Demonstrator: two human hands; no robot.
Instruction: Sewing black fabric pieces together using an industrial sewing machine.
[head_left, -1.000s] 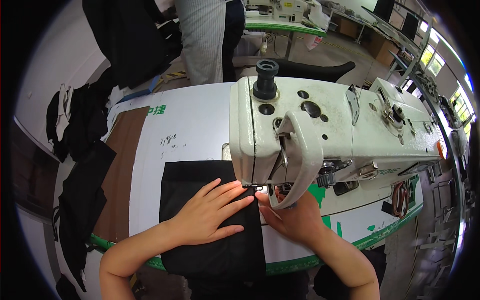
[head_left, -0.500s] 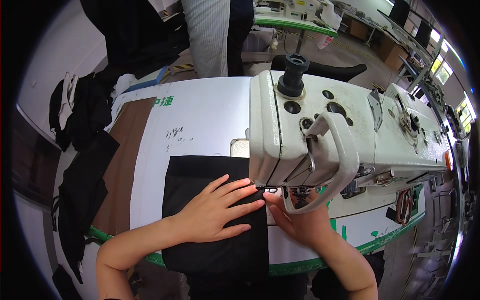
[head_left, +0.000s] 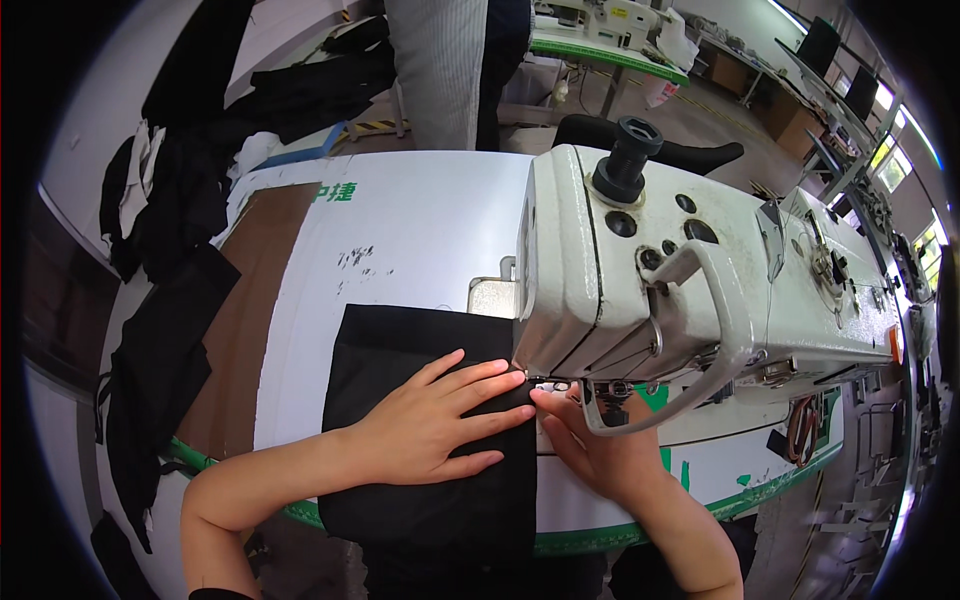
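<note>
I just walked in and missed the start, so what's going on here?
A person has both hands at a white sewing machine. The left hand lies spread flat on black fabric. The right hand is at the fabric's right edge, near the needle area, partly hidden by the machine. The fabric lies on a white table. Beyond the table is another person, only partly in view.
</note>
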